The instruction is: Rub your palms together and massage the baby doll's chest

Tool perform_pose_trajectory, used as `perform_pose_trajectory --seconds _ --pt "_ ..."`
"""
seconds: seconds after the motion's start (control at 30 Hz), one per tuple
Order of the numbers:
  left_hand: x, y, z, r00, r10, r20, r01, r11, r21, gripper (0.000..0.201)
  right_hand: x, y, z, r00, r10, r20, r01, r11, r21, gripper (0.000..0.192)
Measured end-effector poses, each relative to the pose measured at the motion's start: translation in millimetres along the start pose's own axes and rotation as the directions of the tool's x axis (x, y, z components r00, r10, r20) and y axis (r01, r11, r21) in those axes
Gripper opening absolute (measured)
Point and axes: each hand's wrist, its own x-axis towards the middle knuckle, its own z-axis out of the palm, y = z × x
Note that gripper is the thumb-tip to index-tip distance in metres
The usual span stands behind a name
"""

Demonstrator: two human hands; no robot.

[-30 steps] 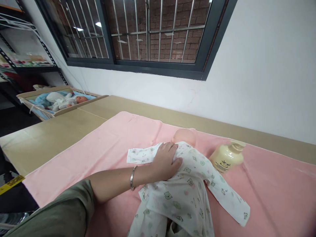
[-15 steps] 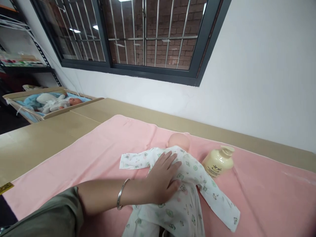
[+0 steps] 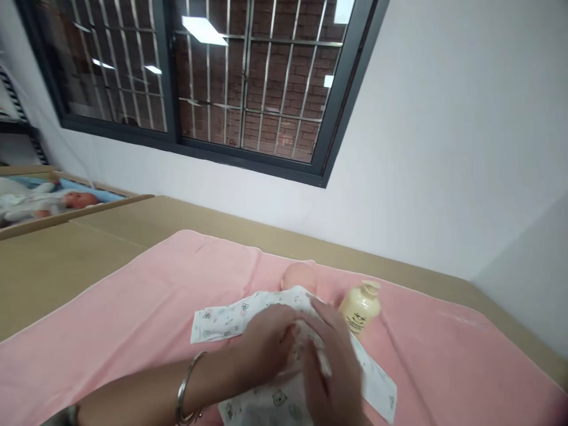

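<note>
A doll (image 3: pixel 299 277) lies on the pink mat, its rounded head towards the wall. On it is a white baby garment (image 3: pixel 222 319) with small printed animals, sleeves spread to both sides. My left hand (image 3: pixel 268 343), a silver bangle at its wrist, is over the garment's chest with fingers curled; what they hold, if anything, is hidden. My right hand (image 3: pixel 332 361) is beside it, blurred, fingers stretched out across the garment and near the left fingertips. A pale yellow pump-type bottle (image 3: pixel 360 307) stands just beyond the right hand, near the doll's head.
The pink mat (image 3: pixel 146 296) covers much of the wooden tabletop (image 3: pixel 106 234). At the far left, a wooden-edged crib (image 3: pixel 48 222) holds another doll (image 3: pixel 80 200). A white wall and a barred window (image 3: pixel 248 77) stand behind the table.
My right hand has come into view over the garment. My left hand, flat on the garment before, is now curled. The camera view has shifted, so the scene sits further left and lower.
</note>
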Motion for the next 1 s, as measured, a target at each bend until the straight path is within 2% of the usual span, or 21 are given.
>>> perform_pose_trajectory --seconds 0.07,0.1,0.17,0.2,0.33,0.47,0.63,0.8,0.93,1.0 --pt "6 0 -15.1 0.997 -0.047 -0.067 0.047 0.999 0.004 0.029 7 17 23 0.984 0.085 0.154 -0.069 0.992 -0.105 0.038" --pt "8 1 -22.2 0.991 -0.066 -0.112 0.067 0.998 0.002 0.031 9 23 31 0.959 0.139 0.248 -0.100 0.982 -0.162 0.041" --pt "11 1 -34.4 0.979 -0.090 -0.183 0.089 0.996 -0.013 0.031 9 27 38 0.898 0.223 0.379 -0.139 0.962 -0.235 0.044" --pt "11 1 -39.2 0.976 -0.099 -0.196 0.095 0.995 -0.027 0.030 9 26 37 0.884 0.241 0.400 -0.150 0.958 -0.246 0.045" --pt "9 4 -49.0 0.969 -0.143 -0.199 0.128 0.988 -0.086 0.028 8 12 30 0.892 0.263 0.368 -0.185 0.954 -0.235 0.051" --pt "6 7 -48.0 0.975 -0.152 -0.160 0.142 0.987 -0.075 0.031 11 5 27 0.851 0.259 0.456 -0.179 0.961 -0.212 0.047" --pt "3 12 -42.8 0.985 -0.104 -0.140 0.098 0.994 -0.054 0.032 10 7 29 0.902 0.261 0.345 -0.206 0.960 -0.188 0.050" --pt "2 13 -36.2 0.993 -0.010 -0.120 0.006 1.000 -0.029 0.031 7 7 30 0.856 0.234 0.460 -0.165 0.969 -0.185 0.050" --pt "-2 18 -29.4 0.993 0.024 -0.115 -0.037 0.993 -0.114 0.036 10 4 27 0.913 0.212 0.348 -0.165 0.973 -0.160 0.052" --pt "-8 22 -23.0 0.993 0.057 -0.105 -0.075 0.981 -0.179 0.042 9 2 29 0.910 0.182 0.373 -0.123 0.976 -0.177 0.055"
